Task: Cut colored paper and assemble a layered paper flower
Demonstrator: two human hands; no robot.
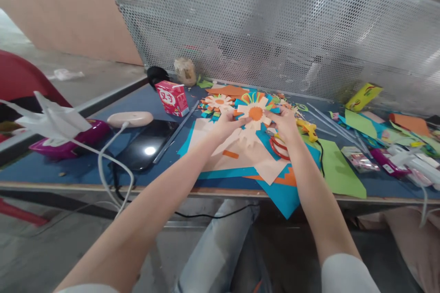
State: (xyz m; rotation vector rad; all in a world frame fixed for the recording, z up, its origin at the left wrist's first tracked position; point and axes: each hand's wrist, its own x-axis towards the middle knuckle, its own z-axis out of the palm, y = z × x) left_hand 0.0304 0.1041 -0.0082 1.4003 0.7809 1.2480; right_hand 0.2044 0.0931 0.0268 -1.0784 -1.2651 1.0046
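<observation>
Both hands hold a cream paper flower with an orange centre [255, 112] above sheets of coloured paper. My left hand [227, 121] pinches its left petals, fingers closed on the paper. My right hand [283, 121] grips its right edge the same way. A second cream paper flower [219, 100] lies just behind, to the left. Red-handled scissors [277, 146] lie under my right wrist. Cream, blue and orange paper sheets [240, 158] are spread under the hands.
A red carton [173, 97], a black tablet [144, 145], a metal ruler [178, 129] and a white cable [106, 165] lie on the blue table [41, 169] at left. A yellow glue gun [307, 128], green paper [338, 169] and craft bits lie at right. A perforated metal screen [275, 27] stands behind.
</observation>
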